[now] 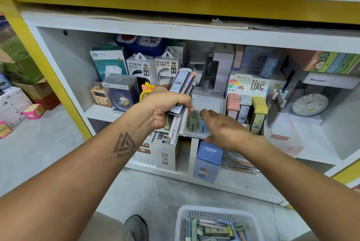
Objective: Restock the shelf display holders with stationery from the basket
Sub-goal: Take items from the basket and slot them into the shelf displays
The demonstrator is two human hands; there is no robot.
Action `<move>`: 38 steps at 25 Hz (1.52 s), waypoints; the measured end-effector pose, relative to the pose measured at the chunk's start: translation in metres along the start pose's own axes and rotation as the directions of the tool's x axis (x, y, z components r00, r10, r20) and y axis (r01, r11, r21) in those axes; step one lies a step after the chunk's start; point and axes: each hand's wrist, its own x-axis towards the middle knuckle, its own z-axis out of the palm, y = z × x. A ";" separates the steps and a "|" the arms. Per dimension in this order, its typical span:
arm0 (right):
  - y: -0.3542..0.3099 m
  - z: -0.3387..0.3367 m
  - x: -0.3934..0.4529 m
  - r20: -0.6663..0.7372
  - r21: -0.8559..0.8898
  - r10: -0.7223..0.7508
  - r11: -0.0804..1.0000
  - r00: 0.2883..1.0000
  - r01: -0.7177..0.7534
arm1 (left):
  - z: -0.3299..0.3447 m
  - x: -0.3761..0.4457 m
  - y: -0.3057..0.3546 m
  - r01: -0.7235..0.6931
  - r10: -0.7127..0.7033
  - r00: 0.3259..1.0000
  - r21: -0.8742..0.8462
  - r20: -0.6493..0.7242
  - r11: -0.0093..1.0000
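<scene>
Gripping a fanned bundle of lead-refill cases (182,83) together with a few thin white pens (176,124), the left hand (165,108) is raised in front of the middle shelf (319,143), fingers curled round the bundle; a triangular tattoo (124,144) marks its forearm. Head view: the right hand (224,127) lies just to the right of the left hand and slightly lower, palm down, fingers loosely extended and holding nothing, its fingertips near the lower end of the bundle. Beyond and to the right of the right hand stands the display holder (247,104), a cardboard stand with rows of pink, dark and yellow refill cases beneath a header card reading "0.7 / HB 100". Behind the left hand stand two power bank boxes (153,69); to its left, a boxed blue alarm clock (120,94). Below the right hand a blue box (208,161) labelled "CRUHRE" stands on the lower shelf. Nearest the camera, beneath both forearms, the white basket (216,215) rests on the floor, holding mixed stationery. A shoe (137,227) shows left of the basket.
</scene>
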 end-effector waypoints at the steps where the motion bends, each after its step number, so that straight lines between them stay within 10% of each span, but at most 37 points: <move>1: 0.000 0.003 0.001 -0.026 0.005 0.006 1.000 1.000 -0.006 | 0.000 0.000 0.000 -0.001 0.001 1.000 -0.006 0.009 1.000; 5: 0.003 -0.006 0.002 -0.064 0.090 0.071 0.994 0.995 -0.065 | 0.003 -0.002 -0.001 0.011 -0.008 0.997 -0.045 0.079 0.999; 7: 0.004 -0.019 0.004 -0.123 0.417 0.170 0.903 0.978 -0.105 | 0.006 -0.003 -0.001 0.011 -0.005 0.992 -0.050 0.127 0.999; 10: 0.006 -0.047 -0.004 -0.094 0.973 0.269 0.229 0.959 0.031 | 0.018 -0.005 -0.001 -0.006 0.016 0.980 -0.050 0.197 0.999; 12: 0.006 -0.056 -0.013 -0.095 0.995 0.253 0.014 0.963 0.095 | 0.027 -0.004 -0.001 -0.047 0.054 0.974 -0.036 0.218 0.998; 20: 0.044 -0.072 -0.046 -0.044 0.957 0.339 -0.255 0.940 0.137 | 0.076 -0.002 -0.003 -0.043 0.093 0.953 -0.174 0.287 0.984; 23: 0.080 -0.088 -0.068 -0.145 0.950 0.523 -0.164 0.840 0.266 | 0.094 0.004 -0.002 -0.044 0.095 0.968 -0.215 0.233 0.976; 28: 0.129 -0.092 -0.105 -0.415 0.897 0.672 0.415 0.614 0.152 | 0.121 0.005 -0.006 -0.046 0.090 0.962 -0.174 0.256 0.984; 38: 0.159 -0.067 -0.116 -0.520 0.687 0.547 0.724 0.656 -0.059 | 0.155 0.016 -0.018 -0.031 0.067 0.944 -0.116 0.322 0.993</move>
